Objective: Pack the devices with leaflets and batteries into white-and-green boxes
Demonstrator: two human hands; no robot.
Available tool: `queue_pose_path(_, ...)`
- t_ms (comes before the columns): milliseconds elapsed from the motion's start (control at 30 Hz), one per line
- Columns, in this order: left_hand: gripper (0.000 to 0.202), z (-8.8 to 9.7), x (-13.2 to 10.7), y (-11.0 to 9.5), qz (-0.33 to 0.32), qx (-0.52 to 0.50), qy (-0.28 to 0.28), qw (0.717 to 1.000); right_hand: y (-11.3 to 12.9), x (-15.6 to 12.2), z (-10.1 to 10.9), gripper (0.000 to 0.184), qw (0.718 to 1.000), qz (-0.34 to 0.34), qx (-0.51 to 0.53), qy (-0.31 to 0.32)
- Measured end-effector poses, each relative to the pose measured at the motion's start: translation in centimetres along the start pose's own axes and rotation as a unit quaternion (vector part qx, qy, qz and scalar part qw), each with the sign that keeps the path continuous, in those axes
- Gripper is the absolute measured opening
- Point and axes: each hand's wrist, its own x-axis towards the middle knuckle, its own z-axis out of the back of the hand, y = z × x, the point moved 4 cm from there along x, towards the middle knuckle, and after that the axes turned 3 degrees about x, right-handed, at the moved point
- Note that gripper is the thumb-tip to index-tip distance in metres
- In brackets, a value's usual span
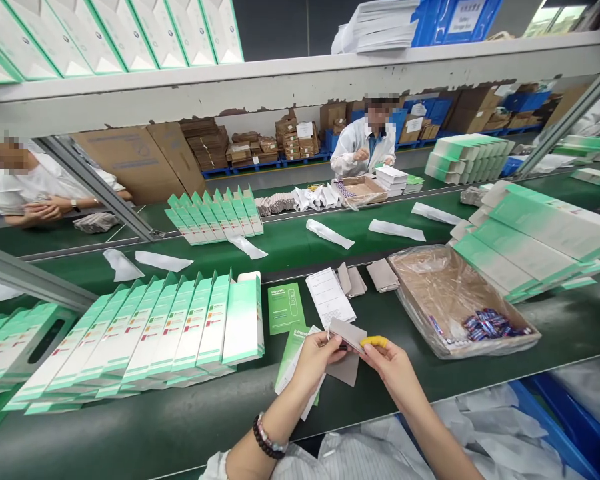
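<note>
Both my hands are close together above the near belt, pinching a small flat grey piece, perhaps a folded pouch or card [349, 333]. My left hand [316, 357] grips its left end, with something small and dark at the fingertips. On the right end is my right hand [387, 363], a yellow cover on one finger. Another grey piece [347, 372] lies beneath them. Green "Infrared" booklets [286, 310] and white printed sheets [330, 298] lie just beyond and left of my hands. More grey folded pieces [383, 275] rest behind.
Right of my hands stands a plastic-lined cardboard tray [415, 300] with wrapped batteries [495, 325]. Green-white boxes [180, 327] stand in a row at left; flattened boxes [535, 240] are stacked right. White sleeves [330, 233] lie on the far belt. A co-worker [365, 143] sits opposite.
</note>
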Motion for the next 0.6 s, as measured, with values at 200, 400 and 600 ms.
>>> queue_pose_path(200, 0.046, -0.4, -1.2, -1.6, -0.029, 0.028, 0.021, 0.999, 1.5, -1.2, 0.1, 0.033, 0.997, 0.059, -0.052, -0.019)
queue_pose_path(400, 0.023, -2.3, -2.8, -4.9, -0.183, 0.214, 0.104, 0.954, 4.9, -4.2, 2.8, 0.020, 0.947, 0.242, -0.195, -0.086)
queue_pose_path(600, 0.013, -2.0, -3.0, -3.0, -0.210, 0.413, 0.044, 0.885, 1.5, -4.7, 4.4, 0.026, 0.978, 0.130, -0.143, -0.075)
